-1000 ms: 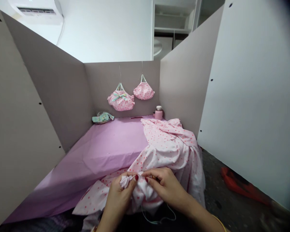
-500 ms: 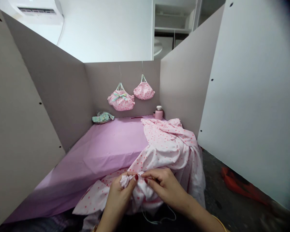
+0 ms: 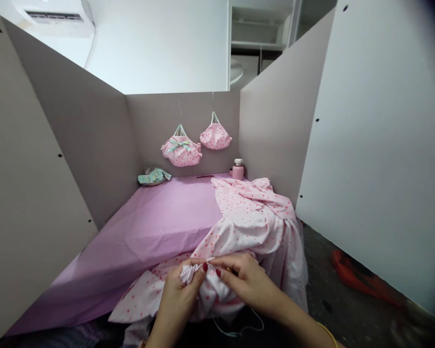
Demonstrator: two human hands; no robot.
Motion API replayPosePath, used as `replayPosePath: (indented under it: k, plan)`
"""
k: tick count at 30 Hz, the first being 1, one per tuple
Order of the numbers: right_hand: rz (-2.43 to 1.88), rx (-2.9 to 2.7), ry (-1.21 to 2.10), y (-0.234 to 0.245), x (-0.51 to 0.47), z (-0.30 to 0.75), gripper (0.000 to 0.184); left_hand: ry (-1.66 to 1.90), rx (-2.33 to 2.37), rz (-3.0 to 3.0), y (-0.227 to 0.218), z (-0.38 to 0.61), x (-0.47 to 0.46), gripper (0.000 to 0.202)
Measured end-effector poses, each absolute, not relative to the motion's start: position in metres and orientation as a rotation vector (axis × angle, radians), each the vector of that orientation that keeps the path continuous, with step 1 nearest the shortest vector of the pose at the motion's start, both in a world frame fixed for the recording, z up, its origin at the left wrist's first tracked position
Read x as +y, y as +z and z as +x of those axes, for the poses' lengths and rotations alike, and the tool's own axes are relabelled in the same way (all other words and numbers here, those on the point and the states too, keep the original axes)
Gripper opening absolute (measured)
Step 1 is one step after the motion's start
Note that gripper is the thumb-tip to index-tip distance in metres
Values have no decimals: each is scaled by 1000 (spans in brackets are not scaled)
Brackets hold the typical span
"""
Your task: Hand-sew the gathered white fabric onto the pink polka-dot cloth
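A pink dotted fabric (image 3: 252,217) lies heaped over the right side of the purple-covered table (image 3: 159,222) and hangs off its front edge. My left hand (image 3: 177,297) is closed, pinching a gathered white bunch of that fabric (image 3: 188,273) between thumb and fingers. My right hand (image 3: 246,282) is closed too, its fingertips pinched on the fabric right beside the bunch. A thin pale thread (image 3: 239,331) loops down below my hands.
Grey partition boards wall in the table on the left, back and right. Two small pink dotted pouches (image 3: 181,151) (image 3: 215,136) hang on the back board. A green cloth item (image 3: 154,176) and a pink jar (image 3: 238,169) stand at the back. Something orange (image 3: 358,278) lies on the dark floor at right.
My right hand's fingertips have shifted slightly left toward the gathered bunch. The left hand and the fabric stay put.
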State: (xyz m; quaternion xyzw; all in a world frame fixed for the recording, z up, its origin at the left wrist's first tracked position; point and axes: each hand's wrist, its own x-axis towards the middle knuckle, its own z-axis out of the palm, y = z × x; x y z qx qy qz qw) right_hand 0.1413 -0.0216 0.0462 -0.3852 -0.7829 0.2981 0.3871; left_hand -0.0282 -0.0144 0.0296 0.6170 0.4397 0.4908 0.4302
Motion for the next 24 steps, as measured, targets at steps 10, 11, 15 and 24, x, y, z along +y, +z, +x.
replayPosePath:
  k: [10, 11, 15, 24]
  plan:
    - [-981, -1945, 753, 44, -22, 141, 32, 1249, 1201, 1550, 29, -27, -15, 15]
    - [-989, -1947, 741, 44, -21, 141, 31, 1246, 1218, 1553, 29, -27, -15, 15]
    - [-1023, -1959, 710, 46, -22, 140, 29, 1227, 1234, 1564, 31, -27, -16, 15]
    - [-1103, -1966, 627, 47, -22, 138, 24, 1217, 1208, 1565, 33, -28, -16, 15]
